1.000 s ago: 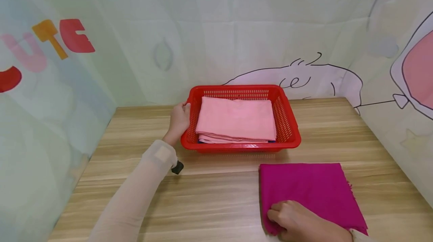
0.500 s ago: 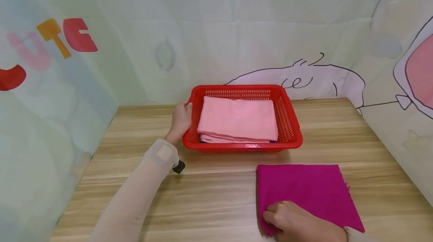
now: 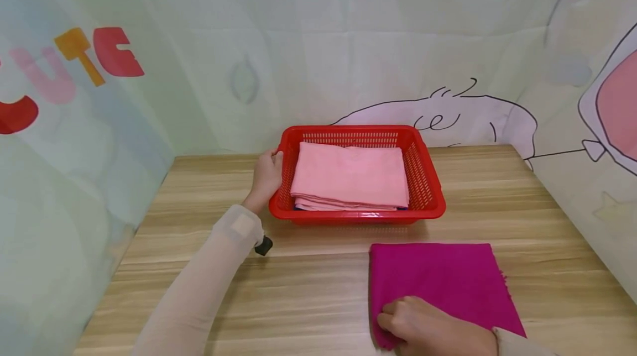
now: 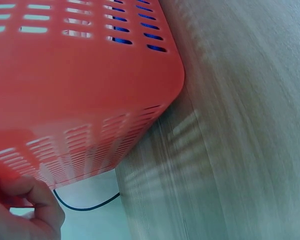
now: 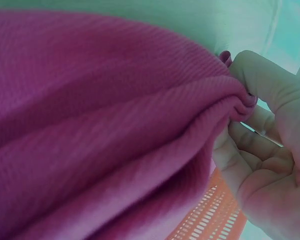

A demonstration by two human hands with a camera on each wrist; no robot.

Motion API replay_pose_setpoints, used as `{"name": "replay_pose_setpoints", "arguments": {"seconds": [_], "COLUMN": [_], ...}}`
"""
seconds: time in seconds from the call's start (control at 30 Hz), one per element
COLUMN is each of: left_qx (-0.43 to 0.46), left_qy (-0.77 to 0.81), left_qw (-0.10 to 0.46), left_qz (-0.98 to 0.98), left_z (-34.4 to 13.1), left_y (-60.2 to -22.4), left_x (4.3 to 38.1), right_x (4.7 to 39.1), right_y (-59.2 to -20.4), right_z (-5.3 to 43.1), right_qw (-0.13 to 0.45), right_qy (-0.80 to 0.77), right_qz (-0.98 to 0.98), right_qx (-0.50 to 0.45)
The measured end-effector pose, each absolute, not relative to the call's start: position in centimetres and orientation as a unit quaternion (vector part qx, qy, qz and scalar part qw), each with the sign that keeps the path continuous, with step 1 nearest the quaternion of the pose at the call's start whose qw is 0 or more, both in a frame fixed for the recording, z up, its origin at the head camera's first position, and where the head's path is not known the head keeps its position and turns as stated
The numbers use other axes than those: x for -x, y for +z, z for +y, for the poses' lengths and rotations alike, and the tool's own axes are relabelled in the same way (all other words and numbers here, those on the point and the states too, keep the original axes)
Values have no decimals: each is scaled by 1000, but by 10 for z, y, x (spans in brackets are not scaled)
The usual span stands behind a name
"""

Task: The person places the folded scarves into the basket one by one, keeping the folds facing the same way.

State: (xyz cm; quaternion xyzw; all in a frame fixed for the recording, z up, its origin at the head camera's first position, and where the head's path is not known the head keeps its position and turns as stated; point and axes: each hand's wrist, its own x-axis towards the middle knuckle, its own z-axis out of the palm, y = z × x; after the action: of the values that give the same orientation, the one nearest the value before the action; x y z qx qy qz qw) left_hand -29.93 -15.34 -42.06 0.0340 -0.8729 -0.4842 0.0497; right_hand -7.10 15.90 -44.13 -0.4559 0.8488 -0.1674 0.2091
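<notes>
A red plastic basket (image 3: 355, 215) with slotted walls stands at the back of the table, and my left hand (image 3: 267, 173) grips its left rim. In the left wrist view, curled fingers (image 4: 40, 200) show at the rim of the basket (image 4: 90, 85). Inside lies a folded pink cloth (image 3: 350, 173), with a bit of dark blue under it. Closer to me is a folded magenta cloth (image 3: 438, 273) with a frayed right edge. My right hand (image 3: 423, 323) pinches its near left part; the right wrist view shows the magenta cloth (image 5: 100, 125) bunched between thumb and fingers.
The light wood-grain table (image 3: 308, 289) meets a printed fabric backdrop (image 3: 308, 68) behind the basket and on both sides. A thin dark cord (image 4: 87, 207) shows beyond the table's edge in the left wrist view.
My right hand has drawn the magenta cloth slightly to the left over the table. The left hand and the basket hold still apart from a small shift of the whole view.
</notes>
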Motion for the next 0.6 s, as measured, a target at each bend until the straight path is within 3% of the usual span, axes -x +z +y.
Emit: {"name": "replay_pose_setpoints", "arguments": {"seconds": [0.6], "left_qx": [-35], "left_qy": [-494], "left_qw": [38], "left_qz": [-868], "left_z": [-154], "left_y": [-420], "left_x": [298], "right_x": [72], "right_y": [-443], "right_z": [147], "right_qw": [182], "right_qy": [-152], "right_qz": [839], "right_qx": [489]}}
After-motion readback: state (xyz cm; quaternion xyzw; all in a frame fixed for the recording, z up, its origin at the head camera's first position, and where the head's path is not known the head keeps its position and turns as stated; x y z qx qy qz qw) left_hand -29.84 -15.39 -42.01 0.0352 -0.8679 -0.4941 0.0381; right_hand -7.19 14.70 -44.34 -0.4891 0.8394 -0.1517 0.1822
